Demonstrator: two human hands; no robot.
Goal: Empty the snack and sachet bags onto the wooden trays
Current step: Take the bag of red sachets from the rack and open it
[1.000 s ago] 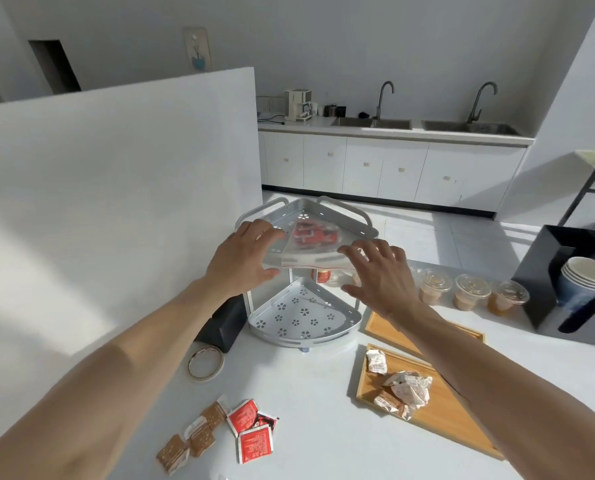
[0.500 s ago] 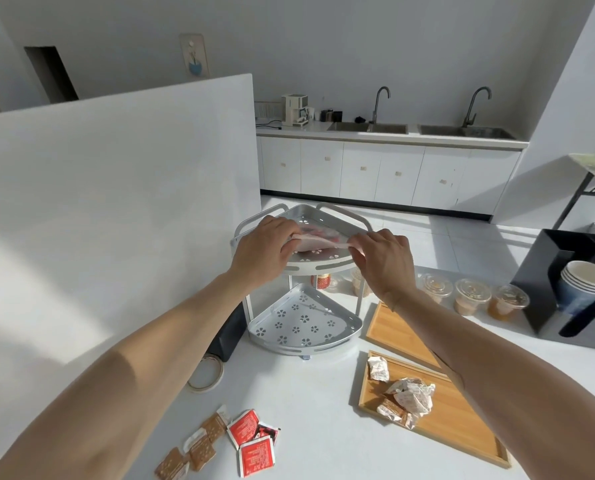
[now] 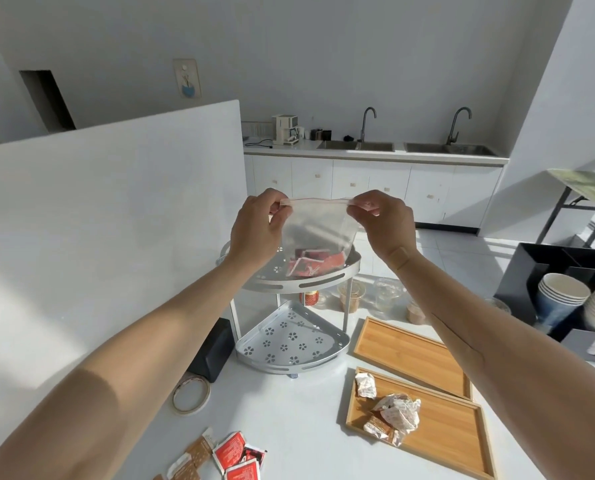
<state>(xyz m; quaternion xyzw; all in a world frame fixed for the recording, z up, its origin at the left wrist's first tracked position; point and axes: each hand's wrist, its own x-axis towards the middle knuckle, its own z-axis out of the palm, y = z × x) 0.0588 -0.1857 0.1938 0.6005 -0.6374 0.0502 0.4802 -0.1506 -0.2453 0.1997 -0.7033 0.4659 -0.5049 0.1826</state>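
A clear zip bag [image 3: 315, 226] hangs upright in the air above the rack's top shelf, with red sachets [image 3: 315, 265] piled at its bottom. My left hand [image 3: 258, 230] pinches the bag's top left corner and my right hand [image 3: 384, 225] pinches its top right corner, the zip strip stretched between them. Two wooden trays lie at the right of the table: the far tray [image 3: 406, 351] is bare, the near tray [image 3: 441, 431] holds several white and brown wrapped snacks [image 3: 394, 415].
A white two-tier corner rack [image 3: 289, 344] stands mid-table. Loose red and brown sachets [image 3: 226, 457] lie at the front edge, a tape roll [image 3: 191, 396] and a black box [image 3: 213, 351] to the left. Lidded cups [image 3: 351, 297] sit behind the trays; paper cups [image 3: 559, 303] at right.
Both hands lifted the bag off the rack's top shelf and turned it upright, so the sachets slid to its bottom. The hands now hold its top corners.
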